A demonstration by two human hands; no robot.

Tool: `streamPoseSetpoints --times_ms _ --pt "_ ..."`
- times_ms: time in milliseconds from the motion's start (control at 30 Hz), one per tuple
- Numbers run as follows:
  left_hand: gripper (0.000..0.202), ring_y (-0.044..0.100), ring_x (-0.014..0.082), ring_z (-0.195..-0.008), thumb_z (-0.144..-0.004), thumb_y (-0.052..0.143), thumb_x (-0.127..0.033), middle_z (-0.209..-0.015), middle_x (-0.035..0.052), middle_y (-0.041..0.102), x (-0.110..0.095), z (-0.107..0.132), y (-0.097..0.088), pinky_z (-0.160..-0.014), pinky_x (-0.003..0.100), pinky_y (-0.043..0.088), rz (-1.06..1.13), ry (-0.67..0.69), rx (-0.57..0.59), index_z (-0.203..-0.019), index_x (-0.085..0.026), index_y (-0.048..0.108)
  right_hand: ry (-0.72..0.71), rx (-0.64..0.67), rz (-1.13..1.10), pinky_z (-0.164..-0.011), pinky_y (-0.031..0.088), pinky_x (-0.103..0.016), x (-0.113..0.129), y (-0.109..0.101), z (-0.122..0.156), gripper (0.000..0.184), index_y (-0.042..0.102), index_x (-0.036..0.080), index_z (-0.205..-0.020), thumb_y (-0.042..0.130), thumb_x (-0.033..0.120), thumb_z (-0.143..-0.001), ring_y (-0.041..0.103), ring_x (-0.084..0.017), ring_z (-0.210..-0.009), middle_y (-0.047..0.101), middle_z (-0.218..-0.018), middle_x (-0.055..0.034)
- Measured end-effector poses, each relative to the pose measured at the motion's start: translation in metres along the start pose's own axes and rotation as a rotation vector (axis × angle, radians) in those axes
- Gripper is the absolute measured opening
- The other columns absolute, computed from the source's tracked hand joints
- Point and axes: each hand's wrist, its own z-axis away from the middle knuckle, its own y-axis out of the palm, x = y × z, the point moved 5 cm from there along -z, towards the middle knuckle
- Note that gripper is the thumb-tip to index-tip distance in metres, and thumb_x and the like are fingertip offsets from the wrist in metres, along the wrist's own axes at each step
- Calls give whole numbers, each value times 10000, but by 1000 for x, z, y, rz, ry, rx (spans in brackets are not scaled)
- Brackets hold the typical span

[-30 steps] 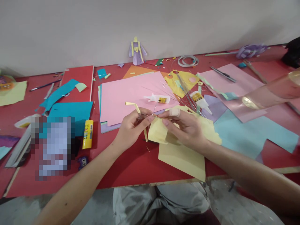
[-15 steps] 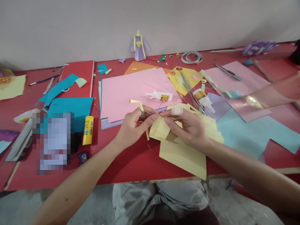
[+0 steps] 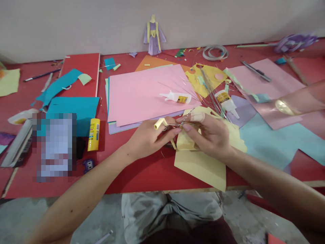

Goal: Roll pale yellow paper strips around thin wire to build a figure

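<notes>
Over the table's front part, both hands pinch a thin wire figure between them. My left hand (image 3: 146, 139) is closed on its left part, where a rolled yellow paper tube (image 3: 159, 124) sticks up bent from the fingers and another yellow piece hangs below. A twisted stretch of wire (image 3: 188, 115) slants up between the fingertips. My right hand (image 3: 212, 134), with a plaster round one finger, grips the wire's right part between thumb and forefinger. Pale yellow paper (image 3: 203, 169) lies under the right hand. Fingers hide part of the wire.
Behind the hands lie pink paper sheets (image 3: 142, 91) with a glue bottle (image 3: 180, 98) on top. A second glue bottle (image 3: 225, 101) lies among loose wires. A glue stick (image 3: 93, 134) rests left. A paper doll (image 3: 153, 37) stands by the wall. Another person's forearm (image 3: 302, 96) reaches in from the right.
Both hands have shifted slightly right with the wire figure. The yellow tube has turned its opening toward me, and a twisted wire end now points up between the fingers. The view has tilted a little.
</notes>
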Motion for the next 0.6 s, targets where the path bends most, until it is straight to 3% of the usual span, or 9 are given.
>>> streamPoseSetpoints --times_ms 200,400,600 --pt "257 637 120 -763 -977 453 -341 -810 14 679 0 -1 -2 -734 207 488 80 -81 14 -861 -193 628 65 9 -71 -734 574 -335 -2 0 0 150 655 298 -1031 575 280 -905 701 -197 -836 729 -934 -20" --pt "238 647 119 -753 -954 502 -357 -841 8 693 1 -2 -5 -703 192 494 212 -177 -26 -869 -193 653 111 -60 -89 -559 507 -259 -3 -4 -3 118 647 278 -1003 562 296 -924 676 -156 -761 717 -897 -14" --pt "190 652 109 -653 -949 524 -320 -718 -6 684 0 -1 -5 -616 186 505 352 -201 -31 -867 -185 629 225 -92 -217 -659 519 -269 -12 -4 -3 168 664 253 -990 528 339 -943 656 -154 -795 683 -865 -14"
